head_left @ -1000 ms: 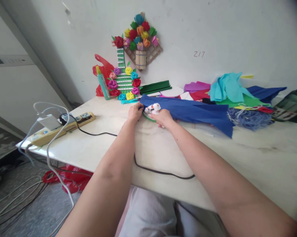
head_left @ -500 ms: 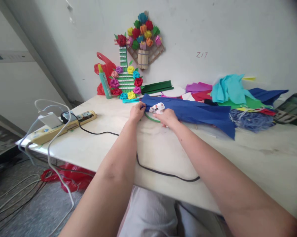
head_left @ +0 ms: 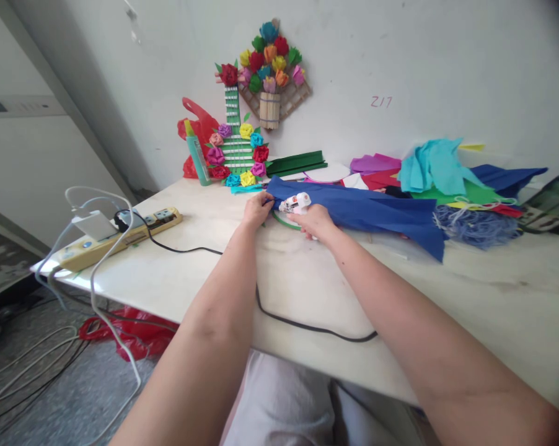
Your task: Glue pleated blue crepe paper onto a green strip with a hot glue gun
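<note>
A long piece of dark blue material [head_left: 377, 210] lies across the table at centre right. My left hand [head_left: 259, 209] pinches its left end between closed fingers. In my right hand [head_left: 317, 222] is a white glue gun [head_left: 295, 203], its nozzle end pointing left toward my left hand. Below the gun, the curved edge of a green-rimmed disc [head_left: 286, 222] shows from under the blue material. The rest of the disc is hidden by the material and my right hand.
A power strip [head_left: 121, 238] with white cables sits at the left. A black cord [head_left: 307, 327] crosses the table. Behind stand a teal glue bottle [head_left: 198, 155] and a flowered paper guitar [head_left: 237, 148]. Coloured sheets [head_left: 431, 167] and blue shredded strands [head_left: 477, 226] lie at the right.
The glue gun's nozzle end has shifted very slightly left. Both hands are otherwise almost where they were, and the blue material keeps its place.
</note>
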`<state>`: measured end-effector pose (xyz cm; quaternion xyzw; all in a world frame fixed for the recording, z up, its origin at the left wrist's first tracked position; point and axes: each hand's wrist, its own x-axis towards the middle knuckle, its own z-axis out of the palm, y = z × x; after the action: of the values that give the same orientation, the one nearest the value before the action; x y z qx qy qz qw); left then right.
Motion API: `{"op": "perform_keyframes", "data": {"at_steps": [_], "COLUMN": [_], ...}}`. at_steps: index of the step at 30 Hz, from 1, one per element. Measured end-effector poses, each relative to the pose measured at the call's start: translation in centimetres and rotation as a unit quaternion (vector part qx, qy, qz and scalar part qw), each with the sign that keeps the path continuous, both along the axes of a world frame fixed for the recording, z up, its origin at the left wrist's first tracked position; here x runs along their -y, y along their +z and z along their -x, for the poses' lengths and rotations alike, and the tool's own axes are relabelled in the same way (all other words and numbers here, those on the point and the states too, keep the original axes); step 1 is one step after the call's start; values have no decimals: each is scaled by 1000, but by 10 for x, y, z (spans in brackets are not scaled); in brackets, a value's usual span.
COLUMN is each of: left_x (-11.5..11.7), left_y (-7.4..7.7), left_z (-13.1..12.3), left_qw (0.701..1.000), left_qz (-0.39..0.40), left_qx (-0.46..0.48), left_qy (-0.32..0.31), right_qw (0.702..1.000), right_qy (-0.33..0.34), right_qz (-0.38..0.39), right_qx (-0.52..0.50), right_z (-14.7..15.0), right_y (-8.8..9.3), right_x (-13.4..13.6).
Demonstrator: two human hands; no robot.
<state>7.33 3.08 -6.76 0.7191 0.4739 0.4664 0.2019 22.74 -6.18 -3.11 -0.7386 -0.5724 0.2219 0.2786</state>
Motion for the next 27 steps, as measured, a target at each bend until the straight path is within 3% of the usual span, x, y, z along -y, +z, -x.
{"op": "perform_keyframes", "data": {"at_steps": [14,27], "left_x": [-8,-11], "left_y": [-7,-10], "left_z": [0,1], "left_qw": [999,998], "left_qz": [6,4], "left_qx": [32,44], "left_qy": [-18,-39], "right_qw": [999,999], "right_qy": [-14,7], "right_qz": [45,30], "right_qx": [27,18], "right_z": [9,-3], "right_y": [8,7], "right_x": [0,8]}}
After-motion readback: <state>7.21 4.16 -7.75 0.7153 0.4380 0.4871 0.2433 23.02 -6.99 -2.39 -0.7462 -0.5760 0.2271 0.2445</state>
